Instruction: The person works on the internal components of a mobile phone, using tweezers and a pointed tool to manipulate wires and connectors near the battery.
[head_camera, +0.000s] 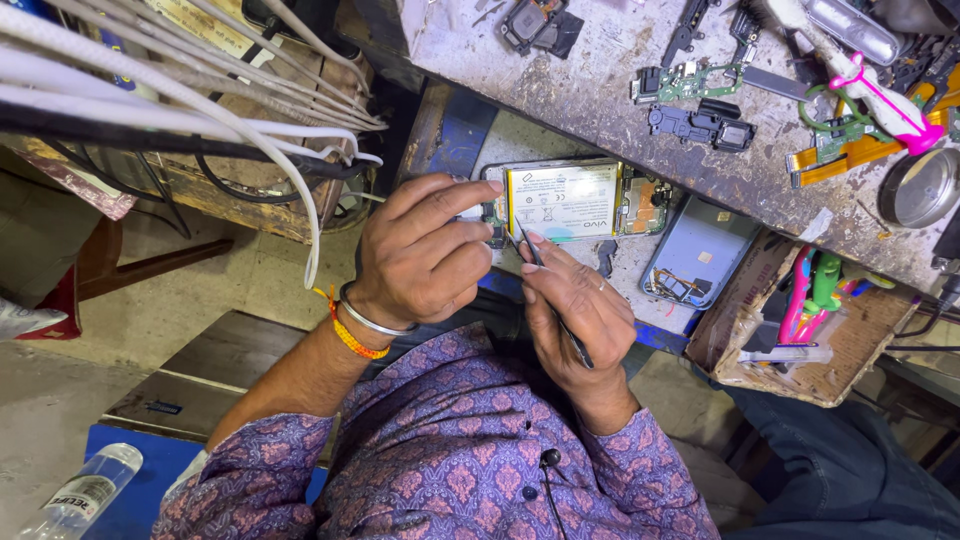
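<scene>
- An opened smartphone with its back cover off and a pale yellow rectangular battery showing (563, 200) lies just above the middle of the frame, on a small worn ledge below the edge of a scratched grey workbench (600, 70).
- The left hand (425, 255), at the centre of the frame, is curled with its fingers bent; the fingertips (487, 187) press on the left end of the phone and steady it. A silver metal bangle and an orange thread band sit on its wrist.
- The right hand (575, 310), just right of centre, is closed in a pinch around thin dark metal tweezers (545, 285). The tweezers' tip touches the lower left edge of the phone, right beside the left fingertips; their other end sticks out below the palm.
- A grey-blue phone back cover with a small loose part lying in it (700, 250) rests just to the right of the phone, tilted.
- Along the top right of the frame the workbench carries small black plastic phone parts (705, 123), a green circuit board (690, 80), an orange flat ribbon cable (850, 152), a white and pink plastic tool (870, 95) and a round shiny metal tin (920, 188).
- A shallow brown cardboard tray holding pink and green plastic tools (800, 320) sits at the lower right of the bench.
- White and black cables (200, 110) cross the upper left of the frame.
- A clear plastic bottle (85, 490) lies at the lower left corner.
- The person wears a purple patterned shirt (450, 450), filling the bottom centre.
</scene>
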